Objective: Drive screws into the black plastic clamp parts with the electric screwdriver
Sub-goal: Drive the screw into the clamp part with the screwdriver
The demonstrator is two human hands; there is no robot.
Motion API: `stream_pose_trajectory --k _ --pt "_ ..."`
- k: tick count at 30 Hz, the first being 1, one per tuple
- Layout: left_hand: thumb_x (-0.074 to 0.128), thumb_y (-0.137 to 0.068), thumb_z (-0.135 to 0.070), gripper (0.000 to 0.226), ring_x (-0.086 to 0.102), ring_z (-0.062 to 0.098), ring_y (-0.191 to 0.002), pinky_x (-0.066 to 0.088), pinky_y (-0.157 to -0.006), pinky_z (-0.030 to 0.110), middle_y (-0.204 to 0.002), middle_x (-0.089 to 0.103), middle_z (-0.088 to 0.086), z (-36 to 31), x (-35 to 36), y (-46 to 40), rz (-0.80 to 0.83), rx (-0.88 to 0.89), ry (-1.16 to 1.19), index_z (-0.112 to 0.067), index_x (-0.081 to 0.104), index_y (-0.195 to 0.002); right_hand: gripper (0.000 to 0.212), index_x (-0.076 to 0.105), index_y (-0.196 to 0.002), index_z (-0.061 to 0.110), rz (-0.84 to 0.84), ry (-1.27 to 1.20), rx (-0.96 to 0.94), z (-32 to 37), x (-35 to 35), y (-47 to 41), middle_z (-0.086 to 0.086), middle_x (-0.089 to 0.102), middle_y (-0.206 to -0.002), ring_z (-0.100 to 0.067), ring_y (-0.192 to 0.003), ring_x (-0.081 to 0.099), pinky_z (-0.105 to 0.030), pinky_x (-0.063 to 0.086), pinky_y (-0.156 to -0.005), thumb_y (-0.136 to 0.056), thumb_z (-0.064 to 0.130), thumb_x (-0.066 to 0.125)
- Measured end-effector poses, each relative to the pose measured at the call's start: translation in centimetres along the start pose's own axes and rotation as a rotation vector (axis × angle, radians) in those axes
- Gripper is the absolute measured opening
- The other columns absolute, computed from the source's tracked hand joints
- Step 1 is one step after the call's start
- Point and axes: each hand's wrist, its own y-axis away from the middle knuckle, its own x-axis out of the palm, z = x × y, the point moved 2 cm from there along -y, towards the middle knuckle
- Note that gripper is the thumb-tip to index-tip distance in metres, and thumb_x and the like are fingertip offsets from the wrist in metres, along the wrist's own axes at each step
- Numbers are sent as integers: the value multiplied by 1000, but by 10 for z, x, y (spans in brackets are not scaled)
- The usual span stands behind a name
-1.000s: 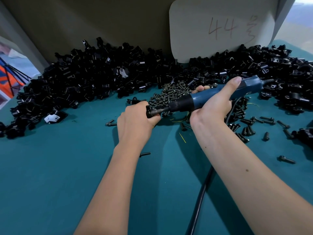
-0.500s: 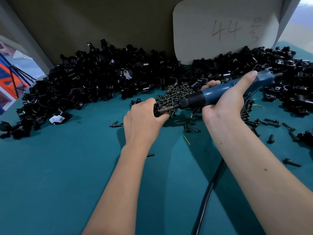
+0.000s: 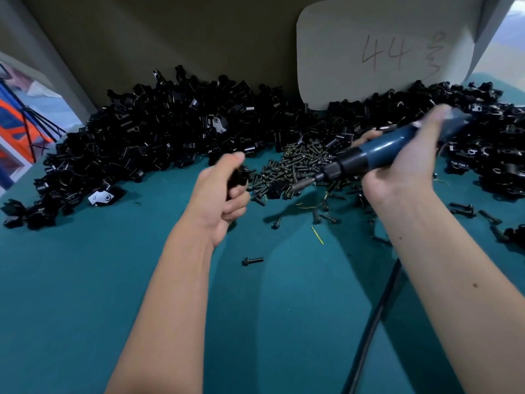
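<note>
White card (image 3: 380, 52) at worktop (image 3: 85, 280) far edge reads "44". Left hand (image 3: 218, 194) fingers grip clamp part (image 3: 238, 177); right hand (image 3: 403, 166) grips electric screwdriver (image 3: 377, 153).

Dim, cool light; daylight enters at 10 and 2 o'clock. Soft arm shadows on teal table (image 3: 85, 308). Right hand (image 3: 403, 172) motion-blurred. Wide-angle bending at edges.

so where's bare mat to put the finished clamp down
Bare teal mat lies near-left, between the left forearm and the clamp pile, with one lone screw between the forearms. Crowded: screw heap and scattered screws at right.
</note>
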Motion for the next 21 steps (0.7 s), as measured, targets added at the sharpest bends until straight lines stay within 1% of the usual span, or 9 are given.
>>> stream_pose_trajectory --k 3,5,6,9,12,14,17,19,21 --pt "45 -101 -49 43 23 6 -38 16 -32 18 -61 29 -2 1 7 1 2 -146 273 -19 35 -72 25 53 -110 5 16 319 75 -16 1 -3 -13 60 -109 -20 -77 64 -36 64 -79 -95 15 72" --pt "42 -102 -44 37 27 7 -42 19 -33 18 -63 34 -2 6 12 -1 -84 -190 346 -17 37 -77 30 47 -111 2 79 474 84 -28 5 -3 -16 54 -109 -23 -79 61 -40 61 -78 -89 -6 66" --pt "42 -104 -42 35 29 8 -44 21 -34 18 -63 37 -1 9 14 -2 -132 -195 341 -15 39 -82 35 45 -111 5 111 565 65 -32 4 -1 -17 53 -108 -24 -84 59 -45 59 -83 -86 -9 65" --pt "45 -109 -44 32 36 9 -45 27 -36 19 -62 46 0 13 18 -4 -215 -155 269 -13 44 -99 34 48 -108 12 169 865 -25 -40 0 5 -11 59 -113 -26 -98 61 -53 56 -97 -88 2 74" --pt "45 -110 -42 27 40 10 -46 28 -36 19 -64 54 2 14 19 -4 -228 -74 157 -15 45 -104 46 57 -116 15 187 1178 -173 -38 -4 6 -6 67 -111 -25 -100 69 -44 59 -88 -85 35 85" --pt "46 -110 -42 29 41 10 -46 28 -36 19 -66 56 4 13 21 -3 -216 -39 112 -14 44 -101 52 61 -112 14 181 1279 -221 -38 -8 5 -6 70 -103 -25 -89 74 -44 62 -84 -82 48 86" --pt "47 -109 -43 32 41 10 -46 28 -37 19 -65 56 4 12 25 -2 -203 24 70 -14 44 -95 42 64 -95 7 190 1341 -269 -39 -15 1 -5 74 -76 -15 -58 73 -38 64 -68 -88 44 82" --pt "48 -109 -43 33 40 10 -46 28 -36 19 -64 56 3 11 28 -2 -204 51 71 -15 44 -92 33 64 -83 5 224 1338 -290 -38 -14 -2 -2 70 -60 -11 -50 67 -30 57 -59 -92 32 79" --pt "49 -109 -42 33 40 10 -46 27 -36 19 -63 56 3 10 29 -1 -217 69 79 -16 43 -90 29 65 -74 9 287 1361 -296 -36 -10 -5 -1 68 -55 -9 -49 64 -25 52 -55 -94 25 78"
